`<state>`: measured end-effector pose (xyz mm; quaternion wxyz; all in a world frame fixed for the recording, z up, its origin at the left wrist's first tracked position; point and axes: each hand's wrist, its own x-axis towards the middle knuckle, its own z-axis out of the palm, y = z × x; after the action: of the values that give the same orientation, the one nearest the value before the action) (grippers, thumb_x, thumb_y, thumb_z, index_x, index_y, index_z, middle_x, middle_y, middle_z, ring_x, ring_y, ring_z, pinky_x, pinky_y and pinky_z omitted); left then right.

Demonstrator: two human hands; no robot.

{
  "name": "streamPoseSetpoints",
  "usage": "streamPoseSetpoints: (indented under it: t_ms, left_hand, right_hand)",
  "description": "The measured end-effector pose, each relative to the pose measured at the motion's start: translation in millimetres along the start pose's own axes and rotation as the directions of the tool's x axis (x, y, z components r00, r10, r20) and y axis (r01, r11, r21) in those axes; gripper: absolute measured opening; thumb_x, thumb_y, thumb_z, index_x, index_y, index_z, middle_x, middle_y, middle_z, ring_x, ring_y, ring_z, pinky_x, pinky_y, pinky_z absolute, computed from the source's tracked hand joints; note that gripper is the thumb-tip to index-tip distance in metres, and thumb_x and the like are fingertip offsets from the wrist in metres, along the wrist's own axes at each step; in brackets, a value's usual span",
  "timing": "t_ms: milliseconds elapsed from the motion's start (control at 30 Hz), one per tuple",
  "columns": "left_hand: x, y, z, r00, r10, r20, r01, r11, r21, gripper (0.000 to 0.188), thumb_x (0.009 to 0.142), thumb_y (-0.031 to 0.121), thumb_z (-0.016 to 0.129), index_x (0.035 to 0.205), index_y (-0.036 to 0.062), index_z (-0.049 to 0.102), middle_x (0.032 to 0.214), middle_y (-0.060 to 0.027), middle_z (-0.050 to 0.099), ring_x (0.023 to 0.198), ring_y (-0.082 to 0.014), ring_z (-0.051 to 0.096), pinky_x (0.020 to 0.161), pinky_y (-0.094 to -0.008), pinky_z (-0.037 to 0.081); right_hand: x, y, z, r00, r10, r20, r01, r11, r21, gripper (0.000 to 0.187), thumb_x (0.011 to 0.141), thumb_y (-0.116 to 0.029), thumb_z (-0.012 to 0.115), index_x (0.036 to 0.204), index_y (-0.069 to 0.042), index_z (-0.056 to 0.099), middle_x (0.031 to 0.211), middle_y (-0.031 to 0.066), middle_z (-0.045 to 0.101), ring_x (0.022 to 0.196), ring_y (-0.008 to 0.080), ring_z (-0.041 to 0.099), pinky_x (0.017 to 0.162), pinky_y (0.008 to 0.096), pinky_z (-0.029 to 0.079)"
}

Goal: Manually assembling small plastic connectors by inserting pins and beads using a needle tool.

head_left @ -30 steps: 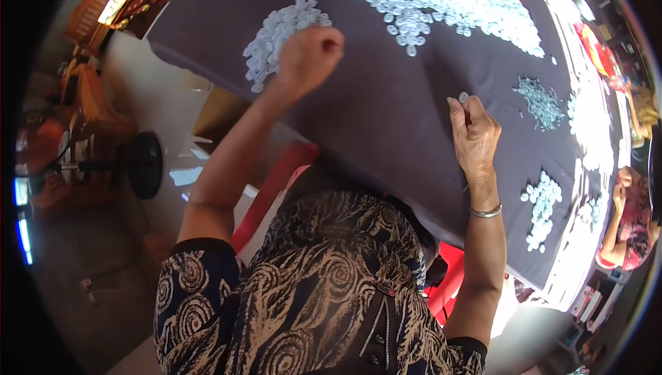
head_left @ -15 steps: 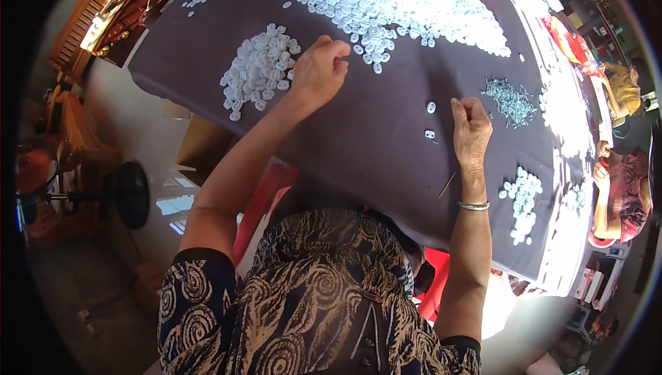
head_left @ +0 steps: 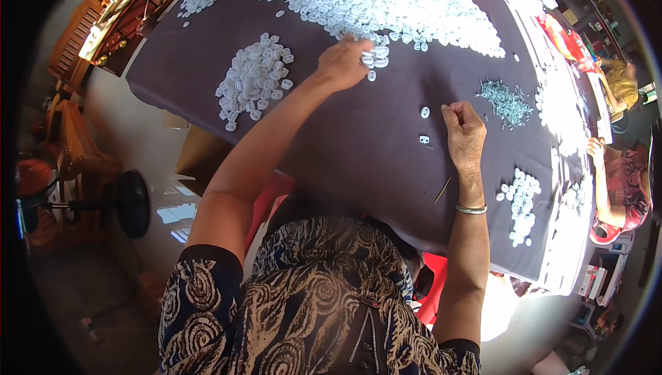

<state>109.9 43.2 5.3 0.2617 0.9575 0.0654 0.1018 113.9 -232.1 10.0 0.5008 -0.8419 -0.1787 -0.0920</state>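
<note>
My left hand reaches across the dark tablecloth to a small cluster of white oval plastic pieces with holes, at the near edge of a far larger heap. Its fingers look parted and touch the pieces; the fingertips are partly hidden and blurred. To the right, my right hand is closed, thumb pressed to the bent fingers. Whatever it may hold is too small to make out. Left of it lie one loose white piece and another white piece with a tiny dark bit beside it.
The large heap of white pieces covers the table's far side. A smaller white pile sits at left, another at right. Small greenish pins or screws lie beyond my right hand. A thin stick rests nearer me. Other people sit around the table.
My left hand has moved right, from above the cloth beside the left pile to the cluster, and its fingers have loosened. My right hand stays closed in nearly the same place.
</note>
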Motion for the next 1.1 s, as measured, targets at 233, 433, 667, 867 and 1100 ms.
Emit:
streamPoseSetpoints:
  t_ms: [233, 433, 667, 867, 1100]
  left_hand:
    - [-19, 20, 13, 0.921, 0.390, 0.013, -0.386, 0.915, -0.118, 0.025, 0.080, 0.007, 0.055, 0.101, 0.0157, 0.066, 0.099, -0.0077, 0.056, 0.093, -0.0276, 0.059, 0.080, -0.0394, 0.048]
    - [-52, 23, 0, 0.951, 0.295, -0.094, -0.310, 0.900, -0.306, 0.019, 0.081, -0.003, 0.060, 0.096, 0.0050, 0.066, 0.081, -0.0041, 0.053, 0.068, -0.0143, 0.053, 0.065, -0.0262, 0.046]
    - [-86, 49, 9, 0.951, 0.307, -0.021, -0.277, 0.824, -0.495, 0.012, 0.078, 0.001, 0.061, 0.089, 0.0040, 0.063, 0.080, -0.0083, 0.059, 0.071, -0.0232, 0.061, 0.065, -0.0326, 0.048]
    - [-91, 52, 12, 0.964, 0.241, 0.111, -0.166, 0.873, -0.459, 0.017, 0.082, -0.003, 0.061, 0.098, 0.0017, 0.063, 0.088, -0.0047, 0.060, 0.078, -0.0125, 0.061, 0.071, -0.0241, 0.050]
    - [-97, 63, 19, 0.969, 0.235, 0.072, -0.146, 0.787, -0.600, 0.021, 0.082, -0.003, 0.061, 0.103, 0.0026, 0.062, 0.089, -0.0025, 0.059, 0.078, -0.0086, 0.057, 0.070, -0.0215, 0.048]
  right_hand:
    - [1, 1, -5, 1.000, -0.002, 0.012, 0.003, 0.997, -0.076, 0.012, 0.085, -0.010, 0.066, 0.081, -0.001, 0.060, 0.059, -0.0028, 0.048, 0.057, 0.0040, 0.038, 0.051, 0.0222, 0.035]
    - [7, 9, -1, 0.990, -0.106, 0.093, 0.111, 0.992, -0.051, 0.009, 0.087, -0.003, 0.062, 0.094, 0.000, 0.065, 0.085, 0.0041, 0.065, 0.074, 0.0082, 0.057, 0.068, 0.0220, 0.046]
    - [0, 7, -13, 0.959, 0.004, 0.282, -0.039, 0.992, 0.119, 0.007, 0.082, -0.002, 0.067, 0.089, -0.001, 0.065, 0.081, 0.0008, 0.061, 0.072, 0.0053, 0.055, 0.066, 0.0214, 0.044]
    - [-1, -19, -21, 0.844, -0.024, 0.535, 0.030, 1.000, -0.002, 0.011, 0.076, -0.004, 0.072, 0.083, -0.001, 0.064, 0.074, -0.0012, 0.054, 0.066, 0.0052, 0.047, 0.060, 0.0231, 0.041]
    - [-5, -23, -16, 0.863, 0.067, 0.500, -0.033, 0.996, -0.077, 0.012, 0.076, -0.002, 0.071, 0.076, -0.002, 0.059, 0.070, -0.0028, 0.051, 0.063, 0.0041, 0.044, 0.058, 0.0215, 0.039]
